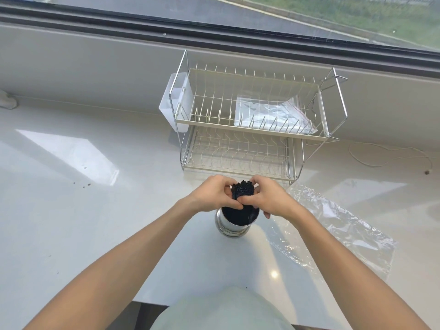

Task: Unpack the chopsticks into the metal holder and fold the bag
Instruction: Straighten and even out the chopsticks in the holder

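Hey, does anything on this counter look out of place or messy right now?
Only small things: the empty clear bag lies crumpled, unfolded, right of the metal holder, and a thin cord trails loose beside the dish rack.

The holder [234, 223] is polished, mirror-bright metal, and the chopsticks [242, 190] are matt black. The bag [333, 232] is clear, crinkled plastic on a glossy white surface [95, 210]; the rack [252, 115] is shiny wire.

We see the metal holder [234, 222] standing on the counter [95, 210] in front of us. The chopsticks [242, 190] stand in it, with the left hand [214, 194] and right hand [269, 198] around their tops. The bag [333, 229] lies just right of the holder. The dish rack [252, 120] stands behind, with another bag [271, 115] on its top shelf
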